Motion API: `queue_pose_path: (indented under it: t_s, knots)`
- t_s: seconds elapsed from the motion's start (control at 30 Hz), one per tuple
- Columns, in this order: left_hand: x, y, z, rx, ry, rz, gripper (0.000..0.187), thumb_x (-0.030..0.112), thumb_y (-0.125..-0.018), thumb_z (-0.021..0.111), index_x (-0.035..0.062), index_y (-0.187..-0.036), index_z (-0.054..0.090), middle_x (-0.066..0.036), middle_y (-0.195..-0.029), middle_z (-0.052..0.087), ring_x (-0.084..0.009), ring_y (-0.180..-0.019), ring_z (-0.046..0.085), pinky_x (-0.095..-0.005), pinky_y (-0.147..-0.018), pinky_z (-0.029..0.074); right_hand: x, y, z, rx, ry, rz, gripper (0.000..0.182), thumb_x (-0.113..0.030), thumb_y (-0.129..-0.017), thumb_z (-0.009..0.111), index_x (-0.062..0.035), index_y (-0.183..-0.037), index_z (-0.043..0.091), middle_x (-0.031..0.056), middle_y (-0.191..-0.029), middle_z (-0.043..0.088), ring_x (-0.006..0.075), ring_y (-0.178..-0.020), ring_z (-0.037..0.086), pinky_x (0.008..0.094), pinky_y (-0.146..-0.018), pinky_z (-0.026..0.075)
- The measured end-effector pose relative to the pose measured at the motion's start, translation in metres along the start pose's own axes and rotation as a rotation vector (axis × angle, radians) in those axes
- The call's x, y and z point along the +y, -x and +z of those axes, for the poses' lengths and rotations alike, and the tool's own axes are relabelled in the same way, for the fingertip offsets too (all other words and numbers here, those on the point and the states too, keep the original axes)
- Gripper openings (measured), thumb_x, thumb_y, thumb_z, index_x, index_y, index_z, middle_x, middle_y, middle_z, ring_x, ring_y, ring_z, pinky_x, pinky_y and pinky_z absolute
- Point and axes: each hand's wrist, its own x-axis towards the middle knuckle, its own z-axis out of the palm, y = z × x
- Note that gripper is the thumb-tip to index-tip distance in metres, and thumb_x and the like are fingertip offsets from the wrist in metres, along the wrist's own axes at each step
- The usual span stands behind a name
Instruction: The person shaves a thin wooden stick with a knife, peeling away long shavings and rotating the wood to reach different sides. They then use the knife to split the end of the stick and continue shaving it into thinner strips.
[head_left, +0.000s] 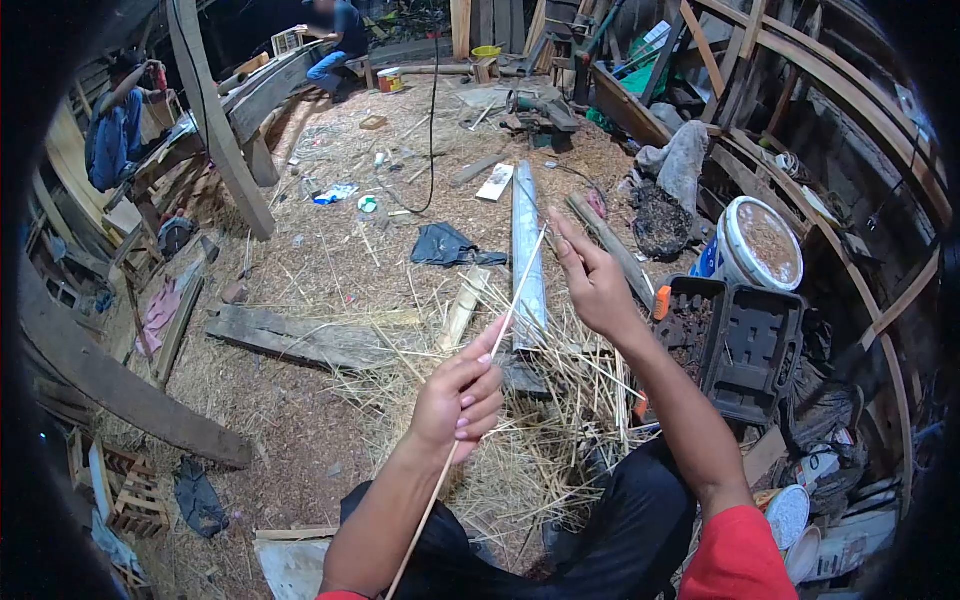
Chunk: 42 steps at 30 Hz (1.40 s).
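Note:
My left hand [460, 400] is closed around a long, thin, pale stick [521, 285], its index finger stretched along the shaft. The stick slants from beside my left forearm up to a tip near my right hand [597, 285]. The fingers of that hand are extended upward, with the thumb apart from them, right by the tip. Below and behind both hands, a long grey metal-looking strip [529, 250] lies on the floor. A loose heap of thin split sticks [530, 470] covers the ground in front of my knees.
An open black tool case [755, 350] and a white bucket [765, 245] filled with brown material stand at right. A wooden beam [300, 335] lies left of the heap. Slanted posts [215, 120] rise at left. Two people [345, 40] sit by a bench farther back.

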Motion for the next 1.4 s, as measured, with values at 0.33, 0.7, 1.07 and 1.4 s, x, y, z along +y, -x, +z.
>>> queue_pose_path:
  t_s: [0.33,0.7,1.07,1.4]
  knots:
    - [0.015,0.001,-0.007,0.048,0.056,0.151,0.053,0.01,-0.1,0.031,0.0194,-0.151,0.028,0.004,-0.055,0.031,-0.0044,-0.036,0.024,-0.0177,-0.029,0.023,-0.048,0.036,0.023,-0.226,-0.063,-0.131,0.047,-0.014,-0.098,0.046,-0.0049,-0.143,0.042,0.0136,-0.087,0.064,0.0231,-0.066,0.063,0.0363,-0.059,0.05]
    - [0.008,0.022,0.021,-0.051,-0.044,0.031,0.054,0.01,-0.101,0.033,0.0114,-0.153,0.021,0.005,-0.055,0.027,-0.0019,-0.037,0.022,-0.0162,-0.028,0.022,-0.005,0.005,0.006,-0.097,0.104,-0.022,0.051,-0.005,-0.094,0.048,-0.0158,-0.143,0.047,0.0159,-0.1,0.069,0.023,-0.074,0.067,0.0344,-0.063,0.051]
    - [0.014,0.001,-0.007,-0.001,0.07,0.135,0.052,0.011,-0.1,0.033,0.0178,-0.151,0.028,0.005,-0.055,0.031,-0.0043,-0.037,0.024,-0.0178,-0.03,0.022,-0.05,0.028,0.013,-0.193,-0.095,-0.131,0.048,-0.016,-0.097,0.048,-0.0165,-0.145,0.042,0.0175,-0.094,0.067,0.0284,-0.081,0.067,0.0376,-0.072,0.052]
    - [0.008,0.02,0.014,0.03,-0.107,0.118,0.052,0.009,-0.099,0.036,0.0081,-0.151,0.027,0.005,-0.055,0.029,-0.0025,-0.037,0.023,-0.0177,-0.029,0.024,-0.022,0.011,0.015,-0.098,0.043,-0.226,0.052,-0.011,-0.093,0.052,-0.0226,-0.144,0.046,0.0141,-0.08,0.067,0.0272,-0.067,0.067,0.0375,-0.059,0.052]
